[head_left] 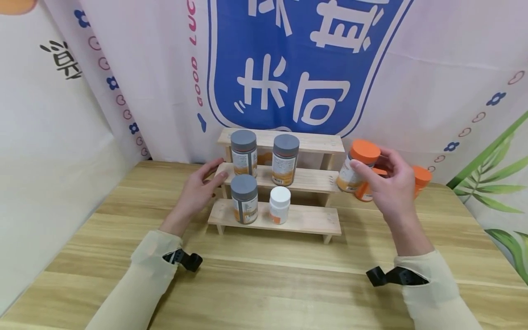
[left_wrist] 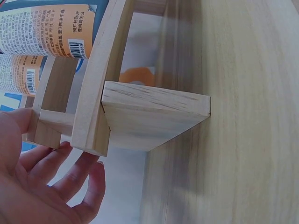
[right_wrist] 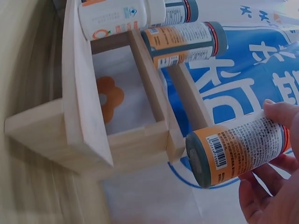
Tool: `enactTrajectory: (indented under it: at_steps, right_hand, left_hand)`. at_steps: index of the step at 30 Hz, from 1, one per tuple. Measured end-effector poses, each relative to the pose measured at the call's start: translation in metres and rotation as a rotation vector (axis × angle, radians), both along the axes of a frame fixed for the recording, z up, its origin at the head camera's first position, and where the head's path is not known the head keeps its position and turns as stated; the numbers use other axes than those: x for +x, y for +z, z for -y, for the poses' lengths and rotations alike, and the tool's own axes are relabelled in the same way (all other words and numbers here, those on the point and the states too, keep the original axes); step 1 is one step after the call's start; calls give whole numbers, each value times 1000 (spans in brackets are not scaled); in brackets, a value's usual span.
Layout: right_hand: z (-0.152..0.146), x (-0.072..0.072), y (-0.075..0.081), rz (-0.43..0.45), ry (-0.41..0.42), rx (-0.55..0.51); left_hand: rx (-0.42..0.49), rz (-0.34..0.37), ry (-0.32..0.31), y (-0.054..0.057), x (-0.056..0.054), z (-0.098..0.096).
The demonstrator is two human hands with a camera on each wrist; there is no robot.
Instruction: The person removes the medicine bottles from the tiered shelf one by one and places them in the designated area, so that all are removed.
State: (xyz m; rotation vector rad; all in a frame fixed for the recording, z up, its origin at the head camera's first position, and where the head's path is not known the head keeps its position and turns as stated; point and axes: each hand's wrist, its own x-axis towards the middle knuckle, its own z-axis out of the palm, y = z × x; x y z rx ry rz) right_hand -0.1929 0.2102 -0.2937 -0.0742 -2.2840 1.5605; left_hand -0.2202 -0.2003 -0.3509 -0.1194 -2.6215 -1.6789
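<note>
A three-tier wooden stand (head_left: pixel 309 219) is on the table, steadied by my left hand (head_left: pixel 194 195) at its left end. The thumb rests on the middle tier, with the fingers behind, as the left wrist view shows. My right hand (head_left: pixel 393 185) grips a supplement bottle (right_wrist: pixel 243 147) with an orange lid, tilted beside the right end of the middle tier. Two grey-lidded bottles, one on the left (head_left: pixel 244 158) and one nearer the centre (head_left: pixel 284 167), stand on the middle tier. Another grey-lidded bottle (head_left: pixel 244 206) and a small white bottle (head_left: pixel 279 211) occupy the bottom tier.
Behind my right hand, partly hidden, are more orange-lidded containers, one to the right (head_left: pixel 421 178) and one below the held bottle (head_left: pixel 364 192). A printed curtain (head_left: pixel 165 68) hangs behind the stand. The wood-grain table (head_left: pixel 264 284) extends toward me.
</note>
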Motion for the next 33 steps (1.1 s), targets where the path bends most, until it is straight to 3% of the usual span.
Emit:
enactTrajectory:
  at_steps: [13, 33]
  right_hand:
    - [-26, 2, -15, -28, -22, 36]
    - [-46, 4, -33, 38, 18, 154]
  left_hand:
    - [1, -4, -14, 1, -3, -5]
    - [-5, -1, -3, 0, -1, -3]
